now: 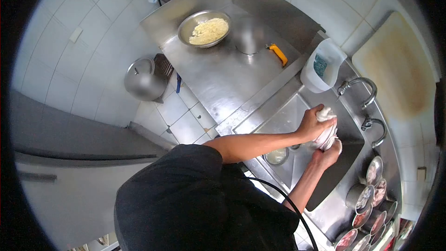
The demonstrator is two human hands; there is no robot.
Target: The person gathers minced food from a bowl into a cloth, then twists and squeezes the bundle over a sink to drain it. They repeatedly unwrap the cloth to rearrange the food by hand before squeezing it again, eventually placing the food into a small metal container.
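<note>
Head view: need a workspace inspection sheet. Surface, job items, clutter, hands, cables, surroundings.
Surface: steel sink with a steel counter adjoining it.
Job items: white cloth, bunched, held over the sink.
Clutter: bowl of pale yellow bits and yellow-handled tool on the counter; white tub by the sink; several pots, some with pinkish contents.
Hands: left and right both grip the cloth.
Cables: black cable across the person's clothing.
Surroundings: tiled walls, two taps, board against the wall.
</note>
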